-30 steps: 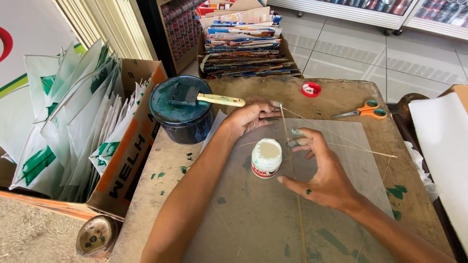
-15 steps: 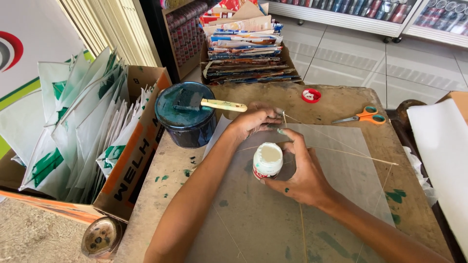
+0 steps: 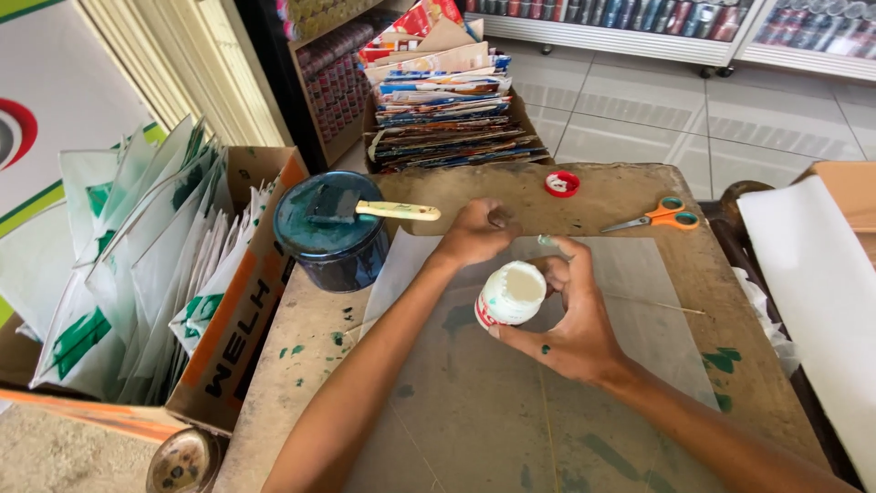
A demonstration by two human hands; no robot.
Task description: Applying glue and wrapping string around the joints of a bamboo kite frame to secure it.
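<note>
My right hand [image 3: 570, 315] wraps around a small white glue jar [image 3: 509, 294] that stands on a thin translucent paper sheet [image 3: 639, 274] spread over the brown table [image 3: 456, 187]. My left hand [image 3: 476, 231] rests with curled fingers on the sheet's far edge, just beyond the jar; whether it pinches anything is hidden. A thin bamboo stick [image 3: 671, 308] lies across the sheet to the right. Green paint spots mark my fingers.
A dark teal paint pot [image 3: 330, 239] with a yellow-handled brush [image 3: 397, 211] across it sits at the left. Orange scissors [image 3: 655, 218] and a red lid [image 3: 561, 183] lie at the back. A cardboard box [image 3: 242, 310] of white-green paper stands left. Stacked paper [image 3: 452, 100] behind.
My right hand moved from open beside the jar to gripping it. The left hand stayed at the sheet's far edge. The camera came closer.
</note>
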